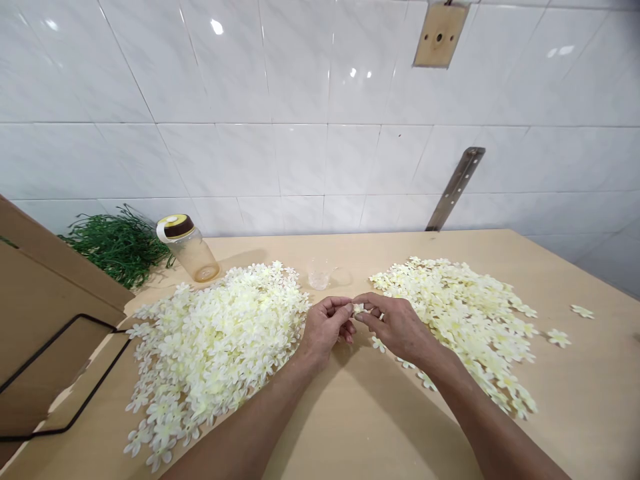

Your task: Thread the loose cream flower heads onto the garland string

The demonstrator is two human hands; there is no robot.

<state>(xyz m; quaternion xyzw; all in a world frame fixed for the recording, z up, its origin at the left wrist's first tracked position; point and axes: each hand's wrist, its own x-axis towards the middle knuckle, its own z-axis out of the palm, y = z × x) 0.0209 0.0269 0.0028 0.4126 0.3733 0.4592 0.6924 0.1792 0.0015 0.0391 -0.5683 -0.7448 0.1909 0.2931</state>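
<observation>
1. Far left of the clear cup (320,277), a capped bottle (189,248) stands beside green stems (117,245).
2. Left of the cup, a big pile of cream flowers (215,347) covers the table (360,413).
3. Just below the cup, the left hand (325,327) and right hand (395,327) meet, fingertips of both pinching one small flower (359,308).
4. Right of the cup lies a second flower pile (465,313).

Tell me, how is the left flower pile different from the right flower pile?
The left pile looks bigger and heaped thicker; the right pile lies thinner and longer. The left pile looks whiter, the right pile a bit yellower. The left pile sits by the bottle; the right pile has stray flowers beside it. Both are small flowers on the wooden table, flanking the left hand and right hand, which pinch one flower.
</observation>
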